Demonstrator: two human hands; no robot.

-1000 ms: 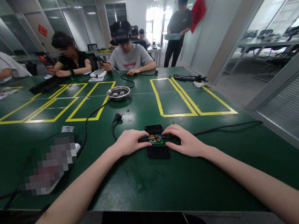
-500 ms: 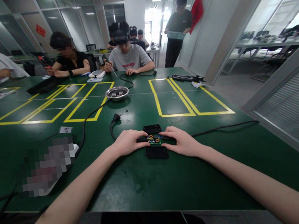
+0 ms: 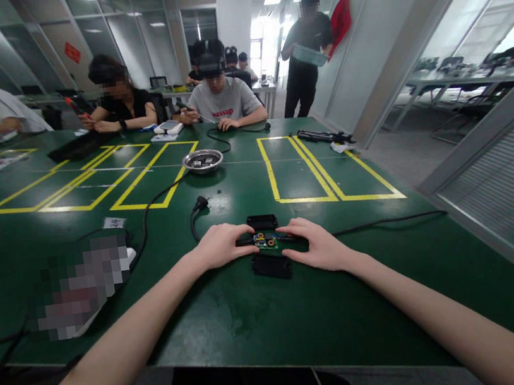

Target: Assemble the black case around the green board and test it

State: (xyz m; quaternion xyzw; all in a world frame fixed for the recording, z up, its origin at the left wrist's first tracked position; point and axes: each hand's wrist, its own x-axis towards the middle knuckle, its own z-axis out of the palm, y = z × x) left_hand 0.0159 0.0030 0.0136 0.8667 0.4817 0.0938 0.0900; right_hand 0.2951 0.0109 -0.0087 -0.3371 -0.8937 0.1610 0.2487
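Note:
A small green circuit board (image 3: 265, 241) with two copper-coloured coils sits between my hands. My left hand (image 3: 219, 245) grips its left end, thumb at the near edge and fingertips at the far edge, with a black cable running under the palm. At the board's right end, my right hand (image 3: 314, 243) has thumb and fingers apart, and a black cable (image 3: 291, 237) passes between them. One black plastic casing half (image 3: 262, 222) lies just beyond the board. The other casing half (image 3: 272, 267) lies just nearer to me.
A black plug (image 3: 200, 204) lies beyond my left hand. Farther back stands a metal bowl (image 3: 203, 161) with small metal parts. A blurred white-edged object (image 3: 93, 289) is at the left. Yellow tape outlines mark the green table (image 3: 237, 323). Other people sit across it.
My right thumb and fingers have drawn slightly back from the board and spread wider. My left hand stays at the board's left end. Across the room, a standing person has raised a pale tray.

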